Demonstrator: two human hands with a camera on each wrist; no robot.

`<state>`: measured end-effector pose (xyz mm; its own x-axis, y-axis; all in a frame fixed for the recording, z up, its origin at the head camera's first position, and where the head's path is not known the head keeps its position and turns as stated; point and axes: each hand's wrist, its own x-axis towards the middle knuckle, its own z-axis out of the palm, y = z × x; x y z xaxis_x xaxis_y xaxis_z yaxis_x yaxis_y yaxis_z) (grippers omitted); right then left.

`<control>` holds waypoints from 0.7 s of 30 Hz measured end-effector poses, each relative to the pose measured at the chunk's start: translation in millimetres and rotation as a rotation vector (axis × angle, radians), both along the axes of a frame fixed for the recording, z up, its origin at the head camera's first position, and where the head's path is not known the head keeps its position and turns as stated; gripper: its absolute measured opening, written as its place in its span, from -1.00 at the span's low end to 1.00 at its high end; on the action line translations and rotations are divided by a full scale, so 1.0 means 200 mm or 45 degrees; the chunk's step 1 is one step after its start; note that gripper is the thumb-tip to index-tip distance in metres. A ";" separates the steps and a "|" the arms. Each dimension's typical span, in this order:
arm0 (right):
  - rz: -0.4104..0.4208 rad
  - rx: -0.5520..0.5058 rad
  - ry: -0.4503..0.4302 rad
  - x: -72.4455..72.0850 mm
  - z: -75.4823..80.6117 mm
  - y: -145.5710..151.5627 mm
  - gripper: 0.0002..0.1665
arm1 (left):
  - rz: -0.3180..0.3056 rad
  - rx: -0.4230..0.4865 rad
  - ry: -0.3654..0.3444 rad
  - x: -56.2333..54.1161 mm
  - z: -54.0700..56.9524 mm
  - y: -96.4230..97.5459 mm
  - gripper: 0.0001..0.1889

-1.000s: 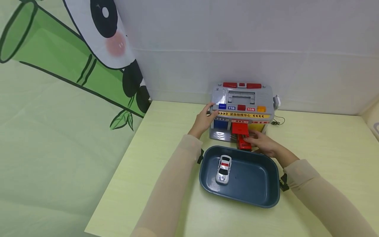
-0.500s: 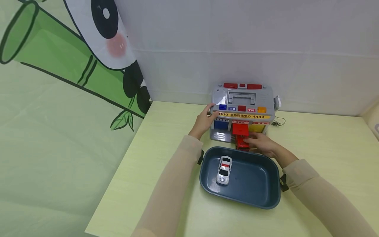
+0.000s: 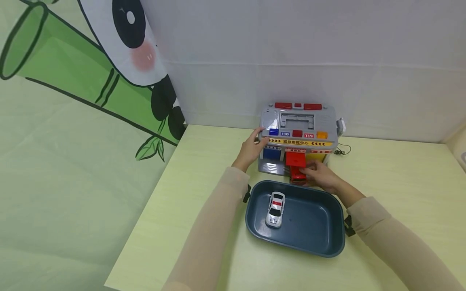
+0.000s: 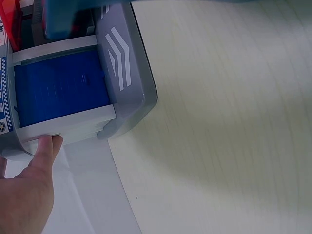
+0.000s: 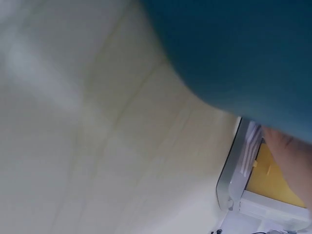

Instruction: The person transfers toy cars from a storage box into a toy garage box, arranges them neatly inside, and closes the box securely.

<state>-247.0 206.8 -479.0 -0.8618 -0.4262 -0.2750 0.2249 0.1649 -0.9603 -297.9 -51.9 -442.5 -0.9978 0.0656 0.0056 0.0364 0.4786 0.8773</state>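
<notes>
A grey toy garage (image 3: 297,117) stands at the back of the table, its red door (image 3: 295,159) swung up above the middle bay. My left hand (image 3: 249,152) rests on the garage's left side, its straight fingers (image 4: 46,151) pressed to the side wall beside the blue door (image 4: 61,87). In front of the middle bay, my right hand (image 3: 322,176) pinches a red toy car (image 3: 298,178) from its right side. The car's far end is hidden under the raised door. In the right wrist view, the tray hides much of the hand.
A dark blue tray (image 3: 306,220) sits just in front of the garage, with a white toy car (image 3: 275,209) lying in its left half. A thin black cable (image 3: 341,150) lies right of the garage. White cloth hangs behind.
The red car has turned from slanting to nearly straight in front of the middle bay, its near end shifting left with my right hand. My left hand stays on the garage.
</notes>
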 end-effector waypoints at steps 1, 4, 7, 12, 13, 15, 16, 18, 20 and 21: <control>-0.014 0.001 0.011 0.00 0.00 0.00 -0.41 | 0.001 0.000 -0.002 0.00 0.00 0.00 -0.43; -0.048 -0.003 0.017 0.00 -0.01 0.00 -0.58 | 0.007 -0.006 0.004 0.00 0.00 0.00 -0.44; -0.056 -0.025 0.003 0.00 -0.01 -0.01 -0.73 | 0.009 -0.008 0.002 0.00 0.00 0.00 -0.44; -0.068 -0.026 -0.035 0.00 -0.01 -0.02 -0.80 | 0.013 -0.012 0.000 0.00 -0.01 0.00 -0.44; -0.070 -0.020 -0.046 0.00 -0.01 -0.02 -0.78 | 0.014 -0.016 0.001 0.00 -0.01 0.00 -0.44; -0.073 -0.031 -0.073 0.00 -0.01 -0.02 -0.74 | 0.016 -0.021 0.003 0.00 0.00 0.00 -0.44; -0.073 -0.044 -0.086 0.00 -0.01 -0.02 -0.73 | 0.016 -0.021 0.003 0.00 0.00 0.00 -0.44; -0.077 -0.077 -0.109 0.00 0.00 -0.02 -0.74 | 0.013 -0.020 0.005 0.00 0.00 0.00 -0.44; -0.078 -0.114 -0.122 0.00 0.00 -0.02 -0.79 | 0.010 -0.016 0.010 0.00 0.00 0.00 -0.44; -0.078 -0.133 -0.128 0.00 0.00 -0.02 -0.82 | 0.008 -0.015 0.012 -0.01 0.00 0.00 -0.44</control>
<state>-247.2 203.1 -478.3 -0.8576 -0.4043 -0.3179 0.3271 0.0482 -0.9438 -299.2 -51.3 -442.6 -0.9982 0.0591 0.0141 0.0413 0.4890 0.8713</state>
